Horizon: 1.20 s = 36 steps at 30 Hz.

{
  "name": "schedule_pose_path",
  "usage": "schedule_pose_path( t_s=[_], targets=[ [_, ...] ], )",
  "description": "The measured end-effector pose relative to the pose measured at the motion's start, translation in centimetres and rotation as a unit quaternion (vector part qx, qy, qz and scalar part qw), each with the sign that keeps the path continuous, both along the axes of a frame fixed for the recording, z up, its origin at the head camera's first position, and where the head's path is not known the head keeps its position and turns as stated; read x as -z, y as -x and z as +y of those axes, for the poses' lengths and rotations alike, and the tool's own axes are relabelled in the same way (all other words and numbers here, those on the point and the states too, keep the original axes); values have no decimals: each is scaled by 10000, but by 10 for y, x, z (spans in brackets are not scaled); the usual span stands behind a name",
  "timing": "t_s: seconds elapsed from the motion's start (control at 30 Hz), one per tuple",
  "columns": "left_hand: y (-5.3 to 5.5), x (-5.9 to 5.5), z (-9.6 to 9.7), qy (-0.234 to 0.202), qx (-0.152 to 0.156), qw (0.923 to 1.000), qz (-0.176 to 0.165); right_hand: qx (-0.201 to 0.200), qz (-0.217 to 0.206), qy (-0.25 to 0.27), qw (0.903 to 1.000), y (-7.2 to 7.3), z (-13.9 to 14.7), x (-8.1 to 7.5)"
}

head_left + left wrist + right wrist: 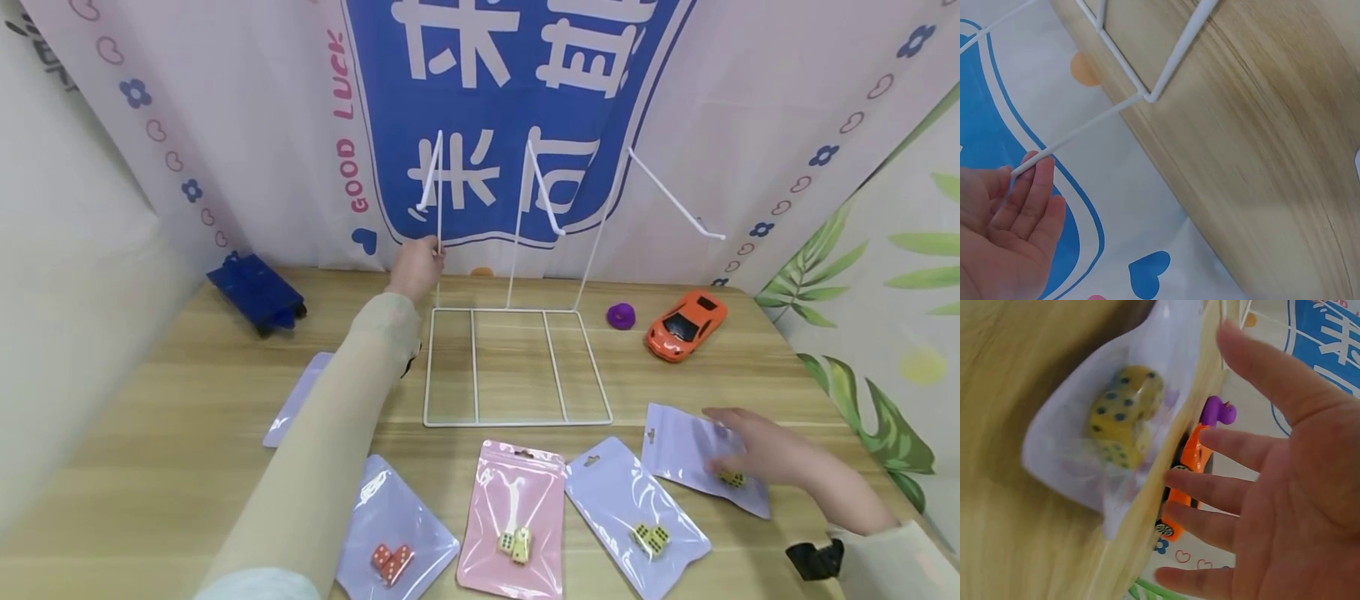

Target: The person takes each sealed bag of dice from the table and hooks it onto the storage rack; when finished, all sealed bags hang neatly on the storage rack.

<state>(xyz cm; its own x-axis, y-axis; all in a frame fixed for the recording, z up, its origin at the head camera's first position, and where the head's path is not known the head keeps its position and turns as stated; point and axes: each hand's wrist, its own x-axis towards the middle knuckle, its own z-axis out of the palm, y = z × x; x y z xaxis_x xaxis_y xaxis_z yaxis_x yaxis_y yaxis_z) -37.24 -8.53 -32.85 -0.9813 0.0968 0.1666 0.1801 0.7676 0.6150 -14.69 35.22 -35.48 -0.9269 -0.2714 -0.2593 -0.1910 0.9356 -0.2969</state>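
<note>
Pouch [678,442] lies beneath the spread right hand [772,450], contact unclear, while left hand [417,267] pinches rack [508,309].

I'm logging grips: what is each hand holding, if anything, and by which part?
The left hand pinches the white rack by its leftmost upright wire. The right hand holds nothing; its fingers are spread near the rightmost lilac bag.

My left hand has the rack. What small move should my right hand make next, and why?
Probably lower the right hand and pinch the lavender bag beneath it: its fingers are spread, not gripping the bag with yellow dice, while the left hand holds the white rack, whose hooks are bare.
</note>
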Motion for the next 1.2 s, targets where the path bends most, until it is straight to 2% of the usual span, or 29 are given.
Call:
schedule_pose_path(
  t_s=[0.1, 0.2, 0.4, 0.6, 0.73, 0.83, 0.93, 1.0, 1.07, 1.2],
  targets=[
    [0, 1, -1, -24, -36, 10000, -73, 97, -439, -13, 9990, 0, 4, 5],
    [1, 2, -3, -30, -72, 9999, -106, 151, -513, -64, 9985, 2, 6, 9],
    [2, 5, -5, -85, -78, 9999, -114, 130, -86, -69, 9999, 4, 7, 15],
    [1, 8, -1, 5, -123, 9999, 45, 417, 323, 374, 9979, 6, 6, 15],
    [0, 9, 0, -41, -158, 9999, 46, 451, 683, 572, 9950, 5, 5, 11],
    [0, 10, 1, -51, -154, 9999, 46, 393, 1016, 1052, 9885, 3, -2, 0],
    [0, 10, 1, -47, -116, 9999, 99, 351, 1225, 2030, 9709, -2, -24, -18],
    [0, 10, 1, -46, -86, 9999, 131, 226, 1467, 2820, 9479, -7, -46, -31],
    [-1, 10, 0, -52, -76, 9998, 154, 62, 1660, 3598, 9181, -11, -74, -47],
    [-1, 10, 1, -67, -92, 9998, 158, -635, 1946, 4928, 8457, -12, -125, -75]
  ],
)
